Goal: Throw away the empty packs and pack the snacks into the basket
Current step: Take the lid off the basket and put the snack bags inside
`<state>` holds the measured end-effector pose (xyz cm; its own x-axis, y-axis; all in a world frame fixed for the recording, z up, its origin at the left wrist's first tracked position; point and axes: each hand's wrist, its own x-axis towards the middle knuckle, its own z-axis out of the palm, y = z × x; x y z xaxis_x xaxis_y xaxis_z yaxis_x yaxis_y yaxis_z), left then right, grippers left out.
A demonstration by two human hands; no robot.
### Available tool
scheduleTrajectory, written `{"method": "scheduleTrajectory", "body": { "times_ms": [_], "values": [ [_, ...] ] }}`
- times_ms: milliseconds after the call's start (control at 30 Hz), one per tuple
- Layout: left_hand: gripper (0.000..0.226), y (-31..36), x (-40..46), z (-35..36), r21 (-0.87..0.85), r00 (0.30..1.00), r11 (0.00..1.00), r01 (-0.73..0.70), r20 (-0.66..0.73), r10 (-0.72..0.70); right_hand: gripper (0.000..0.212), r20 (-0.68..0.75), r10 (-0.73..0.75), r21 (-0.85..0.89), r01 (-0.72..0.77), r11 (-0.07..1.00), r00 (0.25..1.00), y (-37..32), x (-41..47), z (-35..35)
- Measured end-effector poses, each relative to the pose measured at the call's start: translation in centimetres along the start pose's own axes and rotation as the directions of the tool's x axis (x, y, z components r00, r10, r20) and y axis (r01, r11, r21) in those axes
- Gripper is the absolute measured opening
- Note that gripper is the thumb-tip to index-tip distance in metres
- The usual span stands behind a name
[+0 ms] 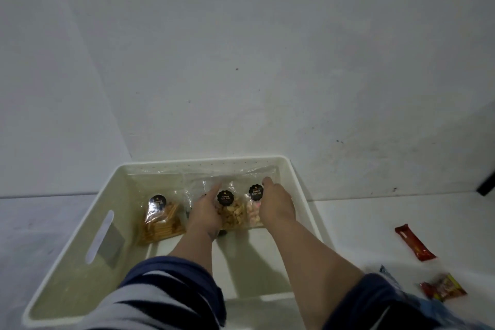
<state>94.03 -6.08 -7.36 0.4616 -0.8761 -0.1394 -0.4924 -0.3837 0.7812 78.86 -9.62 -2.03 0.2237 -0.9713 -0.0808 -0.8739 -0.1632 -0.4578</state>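
Clear snack bags are standing in a row along the far wall of the white basket, long axes upright. Left hand is touching the nut bag, forefinger extended; right hand is seemingly gripping the pink biscuit bag, fingers hidden. Red wrappers are lying well right, nearer the right hand.

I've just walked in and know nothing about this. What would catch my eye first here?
Two bare hands, left hand and right hand, reach into a white basket and handle clear snack bags lined along its far wall, each with a round black label. A bag of golden crackers leans untouched at the left. On the table to the right lie a red wrapper and a small red-and-yellow pack.
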Motion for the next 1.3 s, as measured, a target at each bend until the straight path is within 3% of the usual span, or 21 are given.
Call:
{"method": "scheduleTrajectory", "body": {
  "times_ms": [167,533,633,833,1000,1200,1300],
  "values": [
    [0.089,-0.5,0.5,1.3,0.190,1.000,0.982,-0.017,0.021,0.013,0.049,0.006,0.062,0.046,-0.062,0.997,0.998,0.5,1.0,1.8],
    [0.096,1.7,0.5,-1.6,0.354,0.976,0.935,0.019,0.198,-0.094,0.056,0.114,0.101,0.046,-0.107,0.993,0.988,-0.8,0.4,-0.7],
    [0.088,3.0,-0.3,-2.9,0.462,0.982,0.887,0.019,0.160,-0.104,0.053,0.092,0.070,0.044,-0.074,0.996,0.993,-1.4,-0.7,-2.8],
    [0.060,8.6,-5.1,-4.5,0.469,0.981,0.876,-0.112,0.191,0.023,0.051,0.030,-0.091,0.096,0.087,0.992,0.995,-1.1,-4.4,-8.0],
    [0.053,14.5,-10.3,-2.7,0.492,0.940,0.838,-0.237,0.333,0.070,0.033,0.095,-0.142,-0.128,0.153,0.980,0.985,2.1,-8.8,-13.9],
    [0.055,21.0,-19.2,3.1,0.521,0.889,0.782,-0.342,0.448,0.090,0.046,0.320,-0.043,-0.394,0.174,0.903,0.946,10.0,-16.3,-21.6],
    [0.054,23.0,-23.7,7.7,0.517,0.873,0.769,-0.376,0.476,0.107,0.049,0.375,0.026,-0.384,0.129,0.914,0.927,15.7,-20.0,-24.0]
  ]
}}
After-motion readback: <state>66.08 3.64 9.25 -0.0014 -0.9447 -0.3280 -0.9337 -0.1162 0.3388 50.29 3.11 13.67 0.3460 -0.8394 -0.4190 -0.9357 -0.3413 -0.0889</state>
